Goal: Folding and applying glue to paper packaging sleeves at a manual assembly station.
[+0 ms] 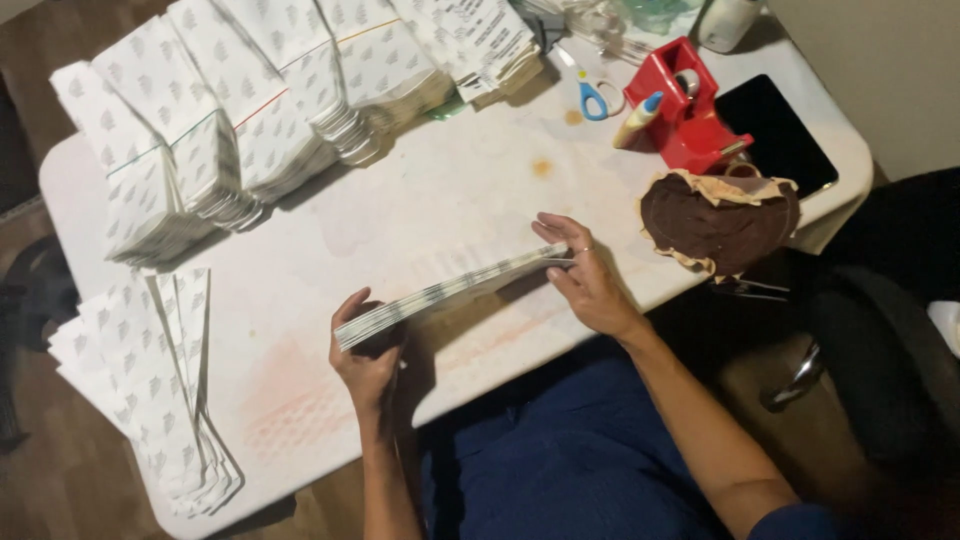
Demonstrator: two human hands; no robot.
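Nearest the body, the left hand is gripping one end of a thin stack of flat paper bags, thumb curled over the edge, while the right hand is pinching the other end between thumb and fingers. The stack is being held on edge just above the white table, slanting from lower left to upper right. It looks like one batch is being squared up; this bundle is not yet banded or set down.

At the near left corner, loose bags with a small printed pattern are lying fanned out, some hanging over the table's edge, seemingly still unsorted. To the right, a brown cloth piece with pale trim is resting at the table's edge.

Farther back, several tall bundles of bags are leaning in a row, thin bands showing across some, so much of the work appears finished. Beyond them, blue-handled scissors, a red tape dispenser and a dark tablet are sitting well apart from the hands. Nothing is blocking the space between the hands and the bundles.
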